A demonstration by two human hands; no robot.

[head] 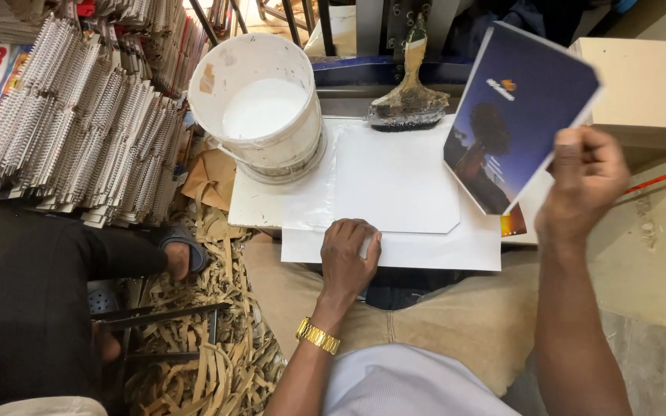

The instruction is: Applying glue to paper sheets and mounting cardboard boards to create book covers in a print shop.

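My right hand holds up a dark blue printed cover card by its lower right edge, tilted above the right side of the work surface. My left hand rests with curled fingers on the near edge of a stack of white sheets that lie flat on a white board across my lap. A gold watch sits on my left wrist. I cannot tell whether the left fingers pinch a sheet.
A white bucket of white glue stands at the board's far left. A glue-caked wide brush lies behind the sheets. Stacks of spiral-bound books fill the left. Brown paper strips litter the floor. Another person's dark-clothed leg is at left.
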